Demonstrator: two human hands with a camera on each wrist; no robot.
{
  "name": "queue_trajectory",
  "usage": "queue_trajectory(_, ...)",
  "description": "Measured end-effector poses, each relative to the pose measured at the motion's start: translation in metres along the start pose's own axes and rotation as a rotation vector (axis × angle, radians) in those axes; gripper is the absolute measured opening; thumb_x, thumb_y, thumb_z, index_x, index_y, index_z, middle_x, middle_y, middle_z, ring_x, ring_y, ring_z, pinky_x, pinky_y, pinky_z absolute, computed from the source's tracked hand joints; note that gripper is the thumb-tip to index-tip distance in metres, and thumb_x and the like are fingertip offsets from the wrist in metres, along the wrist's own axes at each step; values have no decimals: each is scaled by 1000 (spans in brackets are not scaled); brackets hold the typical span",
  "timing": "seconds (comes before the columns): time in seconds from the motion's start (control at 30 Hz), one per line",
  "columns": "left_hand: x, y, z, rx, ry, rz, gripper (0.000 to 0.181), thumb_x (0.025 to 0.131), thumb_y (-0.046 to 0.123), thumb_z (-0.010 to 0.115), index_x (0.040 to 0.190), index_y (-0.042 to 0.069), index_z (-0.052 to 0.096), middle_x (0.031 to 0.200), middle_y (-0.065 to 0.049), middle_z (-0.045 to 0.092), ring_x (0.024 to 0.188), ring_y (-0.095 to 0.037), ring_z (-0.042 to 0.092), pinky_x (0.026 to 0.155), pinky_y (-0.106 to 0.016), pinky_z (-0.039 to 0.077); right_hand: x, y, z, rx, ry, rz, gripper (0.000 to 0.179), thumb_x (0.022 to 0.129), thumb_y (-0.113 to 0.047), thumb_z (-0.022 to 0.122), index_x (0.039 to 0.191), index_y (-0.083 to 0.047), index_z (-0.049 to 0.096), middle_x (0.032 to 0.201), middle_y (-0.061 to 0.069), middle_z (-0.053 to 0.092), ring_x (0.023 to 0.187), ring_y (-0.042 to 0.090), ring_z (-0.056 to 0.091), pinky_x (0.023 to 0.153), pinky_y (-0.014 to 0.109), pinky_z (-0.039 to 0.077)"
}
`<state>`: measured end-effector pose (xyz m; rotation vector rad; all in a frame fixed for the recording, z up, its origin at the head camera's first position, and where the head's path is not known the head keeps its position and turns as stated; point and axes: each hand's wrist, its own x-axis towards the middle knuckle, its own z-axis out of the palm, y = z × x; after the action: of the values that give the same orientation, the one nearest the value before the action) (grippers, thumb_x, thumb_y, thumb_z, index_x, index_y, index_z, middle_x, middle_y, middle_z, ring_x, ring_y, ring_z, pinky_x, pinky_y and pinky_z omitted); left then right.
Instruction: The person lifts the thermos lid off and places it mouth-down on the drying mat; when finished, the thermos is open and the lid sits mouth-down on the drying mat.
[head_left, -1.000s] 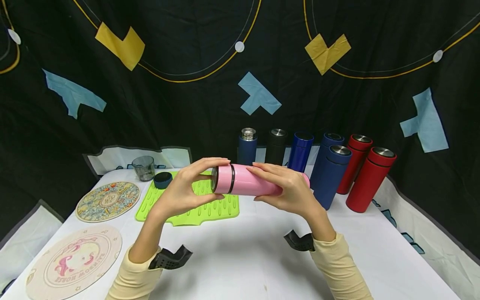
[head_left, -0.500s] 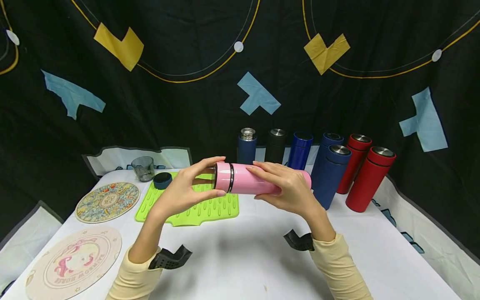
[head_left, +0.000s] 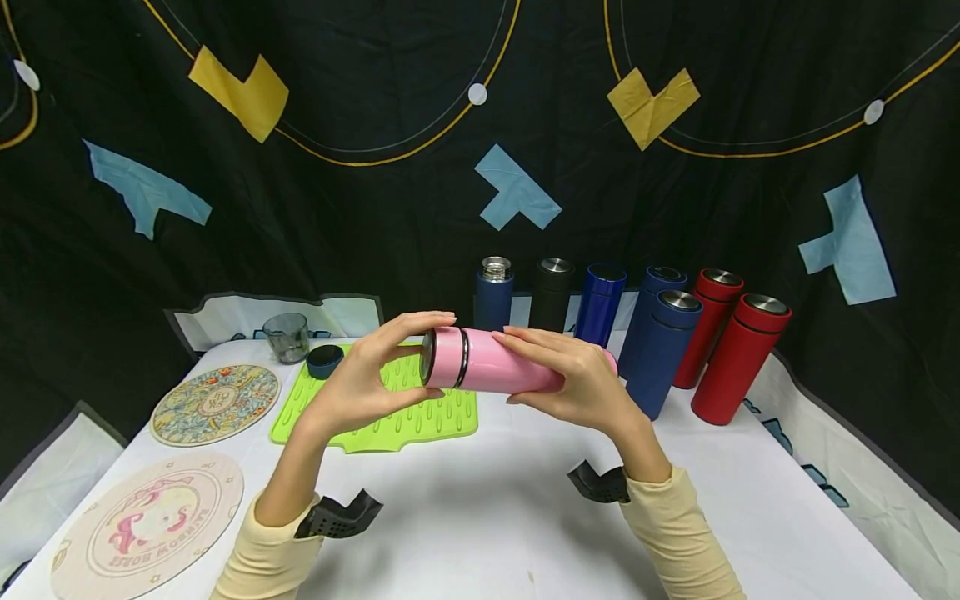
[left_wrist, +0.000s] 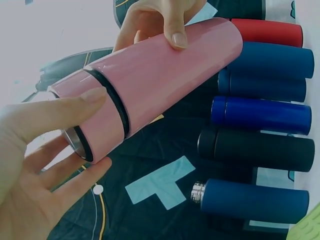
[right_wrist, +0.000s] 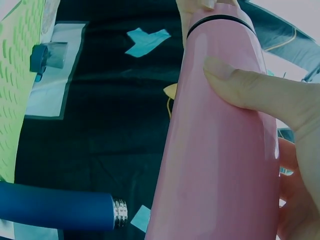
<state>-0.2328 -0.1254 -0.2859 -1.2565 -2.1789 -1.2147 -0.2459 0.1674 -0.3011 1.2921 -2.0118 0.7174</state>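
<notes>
- Head view: your left hand [head_left: 362,379] pinches the lid [head_left: 448,357] at nine o'clock.
- Your right hand [head_left: 579,372] grips the pink flask [head_left: 495,363].
- Lid end faces you more than half a second ago; lid remains on.

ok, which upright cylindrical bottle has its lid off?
The navy-blue cylindrical bottle, leftmost of the upright ones in the head view: its silver metal neck is exposed, while the others are capped.
</notes>
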Motion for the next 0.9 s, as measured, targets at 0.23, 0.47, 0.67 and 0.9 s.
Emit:
queue_trajectory(0.23,-1,-1,1,7,50,-71,74,71,7,86,136,15,52,135,-2,53,121,-20,50,89,-35,53,2,-1,2,-84,-7,24,79,67,-18,90,136,-7,55,129,10,61,117,27,59,94,45,51)
queue_trajectory(0.47,-1,-2,-2,-3,125,-205,68,78,17,82,138,19,52,130,-2,57,109,-20,60,86,-31,54,1,0,0,-162,11,53,77,66,-17,90,134,-6,57,130,10,61,118,27,58,97,45,48)
queue_trajectory(0.67,-2,-4,-8,-8,171,-245,66,79,16,82,138,21,52,128,-3,57,106,-23,61,88,-29,54,0,4,-1,-171,55,79,77,64,-17,91,133,-6,58,129,10,61,116,27,59,94,44,50)
queue_trajectory(0.9,-7,-8,-19,32,220,-264,67,79,16,81,139,21,51,131,-5,56,107,-23,59,87,-32,54,-1,9,8,-56,124,220,75,66,-19,91,133,-9,58,122,8,65,102,23,64,82,36,56)
